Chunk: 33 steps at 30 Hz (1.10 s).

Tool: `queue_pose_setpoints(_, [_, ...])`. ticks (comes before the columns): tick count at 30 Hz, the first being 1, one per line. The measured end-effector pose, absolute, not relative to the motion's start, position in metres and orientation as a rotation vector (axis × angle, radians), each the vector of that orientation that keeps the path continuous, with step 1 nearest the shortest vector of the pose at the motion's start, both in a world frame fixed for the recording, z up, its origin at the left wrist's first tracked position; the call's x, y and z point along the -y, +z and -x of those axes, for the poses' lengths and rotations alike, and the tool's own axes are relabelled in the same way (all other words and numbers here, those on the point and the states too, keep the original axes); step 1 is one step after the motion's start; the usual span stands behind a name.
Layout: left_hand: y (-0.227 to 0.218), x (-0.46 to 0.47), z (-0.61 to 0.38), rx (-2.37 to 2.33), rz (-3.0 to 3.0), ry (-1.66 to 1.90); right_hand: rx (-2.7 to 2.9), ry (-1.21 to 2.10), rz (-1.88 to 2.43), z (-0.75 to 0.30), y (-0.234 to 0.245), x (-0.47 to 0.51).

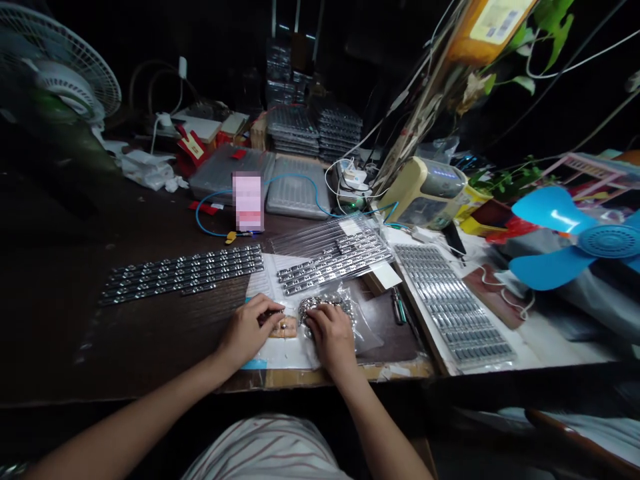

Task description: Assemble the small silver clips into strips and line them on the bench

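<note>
My left hand (253, 329) is closed in a pinch at the left side of a small tan block (283, 328) bearing small metal pieces. Whatever lies between its fingertips is hidden. My right hand (334, 333) bends over a heap of small shiny metal parts (346, 304) on a clear plastic bag (369, 331). Its fingers are curled together at the heap's left edge, and I cannot make out what they hold. Behind the hands, a clear ribbed tray (310, 241) carries rows of dark, silvery strip-like pieces (330, 265). More such rows (185, 272) lie to the left.
A tray of packed pieces (453, 303) lies at the right, beside a screwdriver (399, 307). A phone-like pink screen (249, 201) stands behind the rows with a blue cable. Stacked clear trays (293, 130), a yellowish machine (425, 193) and a blue-bladed fan (580, 237) surround the work area.
</note>
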<state>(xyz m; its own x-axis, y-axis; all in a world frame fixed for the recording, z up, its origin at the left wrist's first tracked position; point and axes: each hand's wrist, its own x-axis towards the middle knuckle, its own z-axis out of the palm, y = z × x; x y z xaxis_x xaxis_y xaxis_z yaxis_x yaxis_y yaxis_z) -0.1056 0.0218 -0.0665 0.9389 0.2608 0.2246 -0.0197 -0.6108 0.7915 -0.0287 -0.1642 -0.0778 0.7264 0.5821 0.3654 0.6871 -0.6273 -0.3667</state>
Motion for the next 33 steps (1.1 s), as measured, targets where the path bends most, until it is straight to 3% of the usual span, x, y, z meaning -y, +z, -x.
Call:
queue_pose_setpoints(16, [-0.075, -0.003, 0.106, 0.098, -2.385, 0.422, 0.802, -0.361, 2.31, 0.031, -0.083, 0.165])
queue_pose_setpoints(33, [-0.069, -0.016, 0.1, 0.035, -2.269, 0.537, 0.858, -0.293, 2.099, 0.033, -0.074, 0.168])
